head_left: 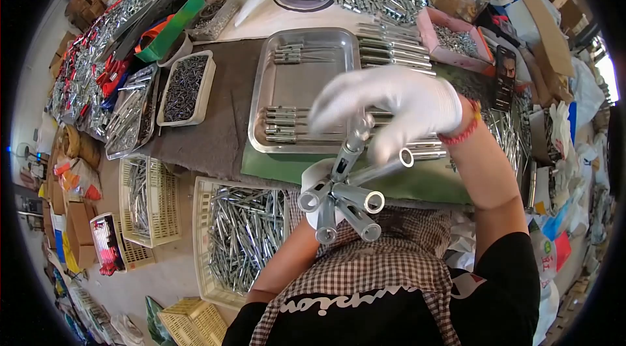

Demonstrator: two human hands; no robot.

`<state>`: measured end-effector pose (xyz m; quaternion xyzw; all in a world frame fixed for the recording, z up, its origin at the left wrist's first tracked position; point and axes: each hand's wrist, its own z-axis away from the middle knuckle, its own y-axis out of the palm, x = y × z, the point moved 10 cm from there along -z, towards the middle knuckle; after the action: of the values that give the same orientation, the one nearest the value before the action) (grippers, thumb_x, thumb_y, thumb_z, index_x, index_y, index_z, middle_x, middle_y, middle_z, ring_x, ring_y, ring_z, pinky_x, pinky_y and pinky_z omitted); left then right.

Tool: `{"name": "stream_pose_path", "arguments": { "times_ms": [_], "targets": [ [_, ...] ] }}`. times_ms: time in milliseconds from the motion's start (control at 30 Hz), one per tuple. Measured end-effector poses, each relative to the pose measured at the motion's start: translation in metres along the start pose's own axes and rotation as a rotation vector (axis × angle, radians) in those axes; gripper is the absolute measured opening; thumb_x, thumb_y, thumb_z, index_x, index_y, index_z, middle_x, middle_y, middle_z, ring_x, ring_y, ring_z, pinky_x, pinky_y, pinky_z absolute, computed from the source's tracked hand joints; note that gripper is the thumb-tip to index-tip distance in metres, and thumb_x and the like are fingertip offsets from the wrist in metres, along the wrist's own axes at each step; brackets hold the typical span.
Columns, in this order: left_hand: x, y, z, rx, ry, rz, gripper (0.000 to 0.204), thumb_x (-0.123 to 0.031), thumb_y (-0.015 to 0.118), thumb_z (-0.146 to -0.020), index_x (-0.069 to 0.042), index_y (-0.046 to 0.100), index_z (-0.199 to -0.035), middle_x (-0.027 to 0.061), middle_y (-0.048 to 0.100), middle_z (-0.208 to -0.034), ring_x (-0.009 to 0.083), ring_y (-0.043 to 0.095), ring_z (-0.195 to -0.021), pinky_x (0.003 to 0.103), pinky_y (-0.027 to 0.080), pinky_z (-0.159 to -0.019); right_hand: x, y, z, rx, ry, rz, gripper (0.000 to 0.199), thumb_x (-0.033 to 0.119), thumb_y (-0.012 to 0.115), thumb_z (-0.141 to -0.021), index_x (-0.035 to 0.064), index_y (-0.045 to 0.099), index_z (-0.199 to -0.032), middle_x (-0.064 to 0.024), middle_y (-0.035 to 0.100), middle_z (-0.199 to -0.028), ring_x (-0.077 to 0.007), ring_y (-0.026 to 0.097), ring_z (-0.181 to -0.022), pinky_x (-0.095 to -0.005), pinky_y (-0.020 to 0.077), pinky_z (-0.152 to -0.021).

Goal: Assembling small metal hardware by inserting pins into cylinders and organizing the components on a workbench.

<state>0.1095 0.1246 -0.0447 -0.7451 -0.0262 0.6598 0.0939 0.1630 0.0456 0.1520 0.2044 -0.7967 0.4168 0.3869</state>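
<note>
My left hand (pixel 312 178), in a white glove, is mostly hidden behind a bundle of several shiny metal tubes (pixel 340 199). It is closed round them, and their open ends fan out toward me. One tube (pixel 352 147) stands up from the bundle and has a slot in its side. Above it my right hand (pixel 398 98), also gloved, reaches in from the right. Its blurred fingers and thumb are apart, on either side of that tube's narrow upper end. Behind the hands lies a steel tray (pixel 259 85) with thin metal rods (pixel 287 123) in two groups.
Metal tubes (pixel 391 53) lie in a row right of the tray. A pink box (pixel 427 36) of small parts and a white tub (pixel 207 92) of dark screws flank the work area. Below left, a cream crate (pixel 203 242) holds metal pieces. Heaped parts line the far side.
</note>
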Motion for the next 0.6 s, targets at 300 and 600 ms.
{"name": "stream_pose_path", "arguments": {
  "times_ms": [300, 600],
  "targets": [
    [0.031, 0.013, 0.013, -0.018, -0.065, 0.929, 0.026, -0.016, 0.063, -0.088, -0.002, 0.054, -0.108, 0.011, 0.06, -0.096, 0.0191, 0.063, -0.08, 0.035, 0.057, -0.07, -0.177, -0.045, -0.035, -0.185, 0.542, 0.907, 0.03, 0.031, 0.052, -0.085, 0.0111, 0.07, -0.099, -0.0178, 0.066, -0.101, -0.0353, 0.063, -0.095, -0.0446, 0.05, -0.085],
    [0.041, 0.02, 0.006, 0.032, -0.198, 1.239, 0.025, -0.018, 0.059, -0.09, -0.001, 0.054, -0.108, 0.0118, 0.06, -0.095, 0.0209, 0.063, -0.078, 0.034, 0.056, -0.068, -0.183, -0.024, -0.065, -0.18, 0.696, 1.019, 0.017, 0.009, 0.058, -0.08, 0.0056, 0.071, -0.09, -0.0156, 0.07, -0.091, -0.0316, 0.068, -0.088, -0.0404, 0.0545, -0.077]
  ]
}}
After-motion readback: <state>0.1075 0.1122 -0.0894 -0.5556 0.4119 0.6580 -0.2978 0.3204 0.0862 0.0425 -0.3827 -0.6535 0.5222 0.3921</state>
